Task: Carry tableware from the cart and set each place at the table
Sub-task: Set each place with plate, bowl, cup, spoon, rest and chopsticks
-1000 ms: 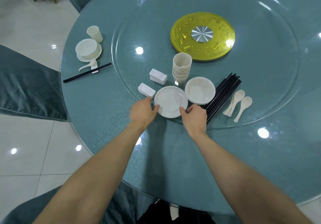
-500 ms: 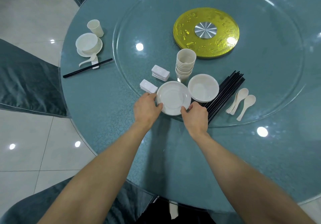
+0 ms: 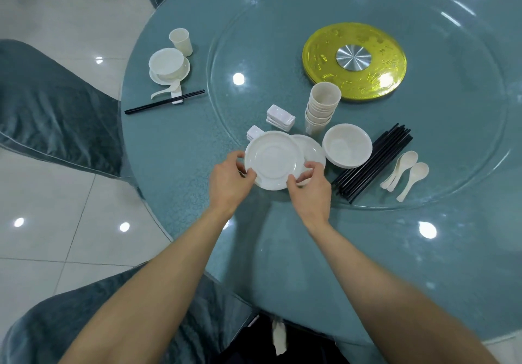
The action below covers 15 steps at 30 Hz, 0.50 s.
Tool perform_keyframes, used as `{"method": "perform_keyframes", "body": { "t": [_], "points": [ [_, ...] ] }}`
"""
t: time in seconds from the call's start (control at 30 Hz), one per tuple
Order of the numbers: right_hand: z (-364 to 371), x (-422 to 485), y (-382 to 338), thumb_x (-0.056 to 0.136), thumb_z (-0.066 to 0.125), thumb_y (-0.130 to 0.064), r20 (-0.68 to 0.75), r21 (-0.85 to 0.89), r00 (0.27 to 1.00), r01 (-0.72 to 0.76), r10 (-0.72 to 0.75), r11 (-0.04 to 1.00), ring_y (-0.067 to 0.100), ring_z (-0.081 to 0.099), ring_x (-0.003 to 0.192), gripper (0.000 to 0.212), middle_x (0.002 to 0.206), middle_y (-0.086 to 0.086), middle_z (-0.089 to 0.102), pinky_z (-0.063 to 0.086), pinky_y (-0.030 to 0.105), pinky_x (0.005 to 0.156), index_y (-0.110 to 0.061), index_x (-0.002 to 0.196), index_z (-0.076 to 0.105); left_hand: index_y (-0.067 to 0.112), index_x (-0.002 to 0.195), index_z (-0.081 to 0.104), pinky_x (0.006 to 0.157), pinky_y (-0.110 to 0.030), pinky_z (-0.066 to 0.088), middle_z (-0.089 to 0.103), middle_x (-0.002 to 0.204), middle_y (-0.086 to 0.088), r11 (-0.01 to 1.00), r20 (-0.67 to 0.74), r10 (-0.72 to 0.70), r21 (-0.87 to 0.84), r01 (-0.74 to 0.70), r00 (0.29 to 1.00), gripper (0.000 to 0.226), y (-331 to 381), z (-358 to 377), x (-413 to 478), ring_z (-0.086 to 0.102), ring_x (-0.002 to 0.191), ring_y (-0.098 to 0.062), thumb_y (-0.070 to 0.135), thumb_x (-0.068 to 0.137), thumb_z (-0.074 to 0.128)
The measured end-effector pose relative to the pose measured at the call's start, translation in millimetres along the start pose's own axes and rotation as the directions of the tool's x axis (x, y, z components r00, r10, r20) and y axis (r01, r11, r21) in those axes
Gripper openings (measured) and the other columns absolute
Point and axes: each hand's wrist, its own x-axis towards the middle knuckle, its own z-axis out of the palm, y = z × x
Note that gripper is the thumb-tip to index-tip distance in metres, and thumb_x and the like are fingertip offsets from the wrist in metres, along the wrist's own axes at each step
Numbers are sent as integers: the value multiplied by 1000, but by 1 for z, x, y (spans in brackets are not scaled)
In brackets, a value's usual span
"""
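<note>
While pinching a white plate [image 3: 272,157] at two spots on its rim, holding it over the near edge of the glass turntable [image 3: 452,137]. Left hand [image 3: 228,178] curled round the plate's left rim, thumb on top, fingers underneath. Right hand [image 3: 309,187] curled on the plate's near right rim, thumb likewise on top.

Directly under the plate and showing past its right side, a second plate [image 3: 313,151], flat on the turntable. Right of the plate, just beyond that second one, a white bowl [image 3: 347,144]; cannot tell whether others are nested inside or under it. Further right of the plate, a bundle of black chopsticks [image 3: 372,161] lying slantwise, then a few white spoons [image 3: 405,174] side by side.

Behind the plate and a little right, a stack of cups [image 3: 322,109], upright. Just behind the plate, two small piles of white chopstick rests [image 3: 280,117], the nearer pile partly hidden by the plate's far rim. Far behind the plate to the right, a yellow disc [image 3: 354,62] with a metal hub.

Well left of the plate and behind it, on the blue table [image 3: 175,151], a laid place: single cup [image 3: 180,42], small bowl [image 3: 166,64] on a saucer [image 3: 158,78], lone spoon [image 3: 163,92], pair of chopsticks [image 3: 152,106] across a rest. Further left of the plate, off the table, a covered chair [image 3: 56,109].
</note>
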Motion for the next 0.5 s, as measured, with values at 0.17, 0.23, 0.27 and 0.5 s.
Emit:
{"method": "perform_keyframes", "body": {
  "t": [0.17,0.23,0.27,0.5],
  "points": [
    [31,-18,-13,88,74,-23,169,6,979,112,-111,994,13,65,82,57,84,-12,65,52,32,80,-22,141,51,28,124,68,78,-39,61,68,77,18,997,-43,-69,23,71,997,40,-42,-25,-9,70,75,-11,31,84,73],
    [43,-23,-13,87,75,-25,235,-17,963,139,-131,990,13,66,82,49,84,-11,67,53,34,80,-25,132,55,28,127,67,79,-38,60,68,78,18,993,-51,-104,59,107,993,44,-59,-33,-13,71,77,-13,30,84,72],
    [49,-26,-12,87,75,-26,264,-27,956,143,-130,989,14,66,83,46,83,-12,67,53,34,80,-25,129,55,27,128,67,79,-37,60,68,80,17,989,-50,-120,78,124,991,45,-67,-36,-14,72,79,-16,29,84,72],
    [86,-38,-7,92,71,-25,415,-151,906,154,-78,977,22,68,88,42,78,-13,65,49,34,75,-15,131,56,25,127,67,86,-41,59,67,91,12,963,23,-225,156,218,974,38,-109,-44,-19,73,94,-24,25,89,70]
  ]
}}
